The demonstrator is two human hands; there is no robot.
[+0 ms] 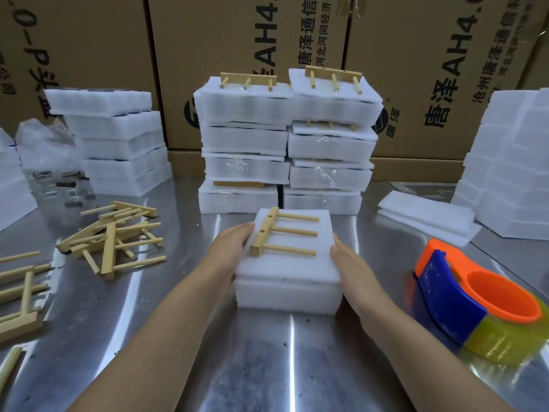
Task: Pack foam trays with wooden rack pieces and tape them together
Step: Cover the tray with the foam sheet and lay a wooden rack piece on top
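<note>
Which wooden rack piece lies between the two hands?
The rack piece on the nearest foam tray, between the left hand and the right hand. The others lie heaped on the table or on the rear stacks.

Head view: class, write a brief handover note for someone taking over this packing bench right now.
Left hand and right hand: open, flat against the sides of the front foam trays.
A wooden rack piece lies on top; no tape visible.
Tape dispenser on the right, loose rack pieces on the left.
Done: taped bundles stacked behind.
Left: tape this bundle, then pack more.
</note>
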